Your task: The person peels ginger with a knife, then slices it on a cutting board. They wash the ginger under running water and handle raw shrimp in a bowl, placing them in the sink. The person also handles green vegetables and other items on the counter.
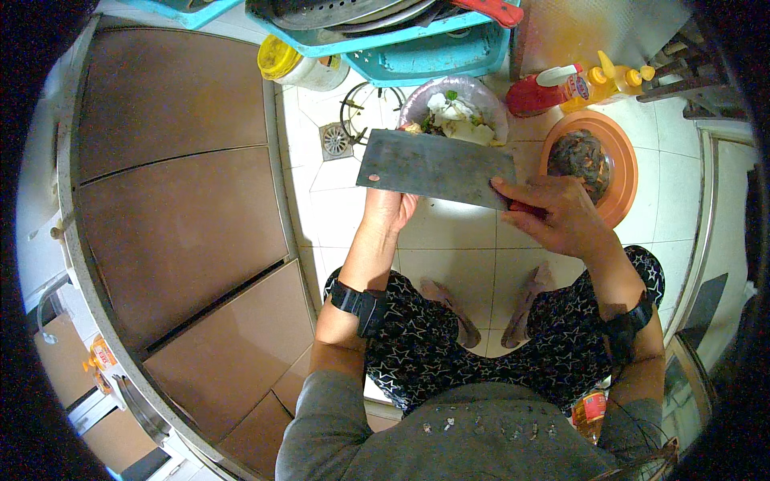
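Observation:
My right hand (556, 213) is closed around the dark red handle of a broad cleaver (439, 168), whose dark rectangular blade extends to the left. The blade covers most of my left hand (390, 207); its wrist and heel show below the edge, and what its fingers do is hidden. Just beyond the blade stands a round bin or bowl (415, 99) lined with a translucent purplish bag, holding food scraps and a white crumpled thing. On the right, an orange plastic basin (625, 174) contains dark, wet-looking pieces.
Turquoise plastic racks (433, 60) with pans stand ahead, beside a yellow-lidded tub (280, 57). A black metal ring (344, 114) lies near a floor drain (335, 140). Bottles (592, 84) stand at the upper right. Brown cabinet doors (180, 204) line the left.

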The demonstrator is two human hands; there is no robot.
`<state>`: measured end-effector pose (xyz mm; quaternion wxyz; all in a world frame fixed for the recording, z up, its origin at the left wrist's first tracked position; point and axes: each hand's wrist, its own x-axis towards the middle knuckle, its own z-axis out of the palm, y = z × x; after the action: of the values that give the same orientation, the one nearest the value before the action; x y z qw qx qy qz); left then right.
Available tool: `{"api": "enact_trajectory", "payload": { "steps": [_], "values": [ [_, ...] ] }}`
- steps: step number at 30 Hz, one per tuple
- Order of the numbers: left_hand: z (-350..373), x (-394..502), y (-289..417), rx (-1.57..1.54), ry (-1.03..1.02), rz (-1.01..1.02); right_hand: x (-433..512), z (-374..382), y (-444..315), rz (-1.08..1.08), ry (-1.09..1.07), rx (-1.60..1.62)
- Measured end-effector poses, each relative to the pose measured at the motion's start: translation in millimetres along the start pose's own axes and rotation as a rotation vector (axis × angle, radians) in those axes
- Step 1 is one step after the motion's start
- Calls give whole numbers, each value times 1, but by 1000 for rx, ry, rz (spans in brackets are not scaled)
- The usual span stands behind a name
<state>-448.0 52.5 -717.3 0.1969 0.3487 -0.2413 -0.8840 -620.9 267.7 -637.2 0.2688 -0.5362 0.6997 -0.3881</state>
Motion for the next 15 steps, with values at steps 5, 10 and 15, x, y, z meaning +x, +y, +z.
{"api": "enact_trajectory", "payload": {
  "steps": [5, 10, 15],
  "values": [
    [-3, 0, 0, -55, -31, -36, 2, 3, -1, -20, 14, -60],
    [-5, 1, 0, -61, -66, -63, 2, 4, -3, -4, 13, -76],
    [-1, 2, -2, -2, -12, -45, 0, 5, -3, 31, 6, -67]
  ]
}}
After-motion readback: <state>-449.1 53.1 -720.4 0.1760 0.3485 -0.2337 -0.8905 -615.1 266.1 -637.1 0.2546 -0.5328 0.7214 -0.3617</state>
